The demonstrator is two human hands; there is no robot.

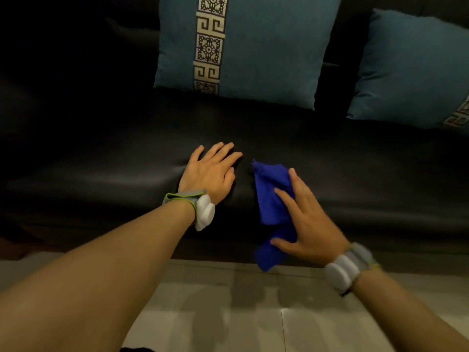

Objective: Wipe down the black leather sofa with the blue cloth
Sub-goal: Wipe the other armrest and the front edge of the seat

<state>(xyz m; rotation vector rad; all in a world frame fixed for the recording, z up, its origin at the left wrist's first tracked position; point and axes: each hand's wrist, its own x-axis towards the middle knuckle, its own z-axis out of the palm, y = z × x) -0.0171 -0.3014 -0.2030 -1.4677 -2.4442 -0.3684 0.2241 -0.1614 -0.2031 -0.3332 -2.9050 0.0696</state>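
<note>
We're mid-wipe on the black leather sofa (101, 153): our right hand (308, 223) presses the blue cloth (270, 199) flat-fingered on the seat's front edge, around 5 o'clock. Left hand (210, 171) rests flat, fingers straight, at 9 o'clock of it. Next we'd probably sweep toward the teal cushions (253, 47) at 12. No readable writing anywhere.

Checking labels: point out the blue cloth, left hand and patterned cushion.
blue cloth (270, 189), head view, upper fold on the seat.
left hand (212, 171), head view, back of the hand.
patterned cushion (266, 47), head view, plain teal face right of the band.
</note>
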